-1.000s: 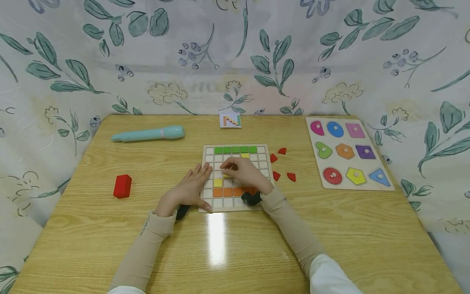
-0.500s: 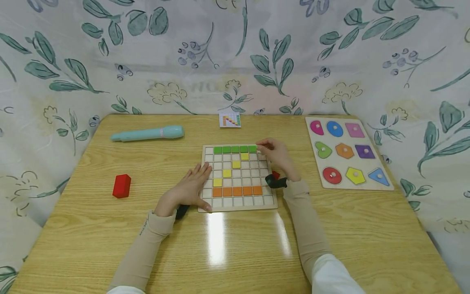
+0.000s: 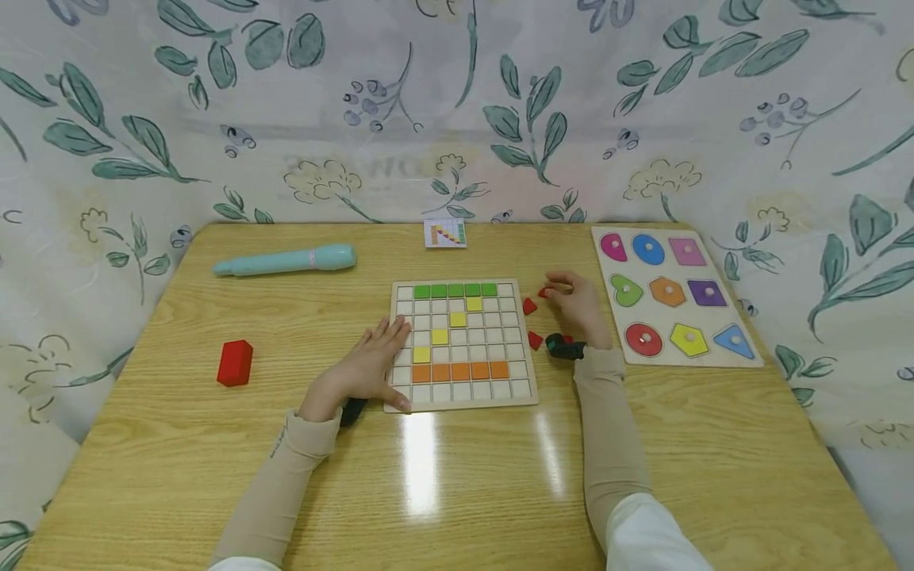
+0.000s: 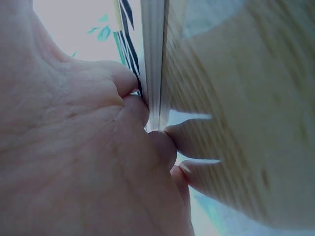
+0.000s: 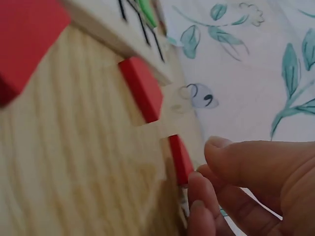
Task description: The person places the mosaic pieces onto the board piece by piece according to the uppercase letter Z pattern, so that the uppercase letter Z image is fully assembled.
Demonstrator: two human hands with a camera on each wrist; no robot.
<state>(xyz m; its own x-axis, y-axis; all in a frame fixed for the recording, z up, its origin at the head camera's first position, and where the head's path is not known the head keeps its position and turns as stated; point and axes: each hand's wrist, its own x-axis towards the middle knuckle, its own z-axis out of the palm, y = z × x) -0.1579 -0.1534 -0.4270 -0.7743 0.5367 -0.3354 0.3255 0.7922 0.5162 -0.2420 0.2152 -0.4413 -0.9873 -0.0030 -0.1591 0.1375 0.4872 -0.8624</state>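
A pale wooden grid board point(image 3: 494, 351) lies at mid-table. Green squares point(image 3: 456, 291) line its top row, yellow squares point(image 3: 457, 319) run diagonally, and orange squares point(image 3: 460, 371) fill a lower row. My left hand point(image 3: 362, 369) rests with spread fingers on the board's left edge point(image 4: 153, 49). Right of the board, my right hand point(image 3: 577, 308) has its fingertips at a red quarter-round piece point(image 5: 181, 160); the thumb point(image 5: 231, 152) stands apart from it. Two more red pieces point(image 3: 529, 306) lie beside the board, and another point(image 3: 567, 339) is partly hidden by the right wrist.
A small pattern card point(image 3: 445, 234) stands at the back edge. A light-blue pen-shaped object point(image 3: 286, 260) lies back left, a red block point(image 3: 235, 363) at left. At right lies a shape puzzle board point(image 3: 687, 327) with knobbed pieces. Patterned cloth point(image 3: 400, 79) hangs behind.
My right hand has moved from over the board's middle, past its top right corner, to the red pieces at right, uncovering the yellow diagonal. The left hand has stayed on the board's edge.
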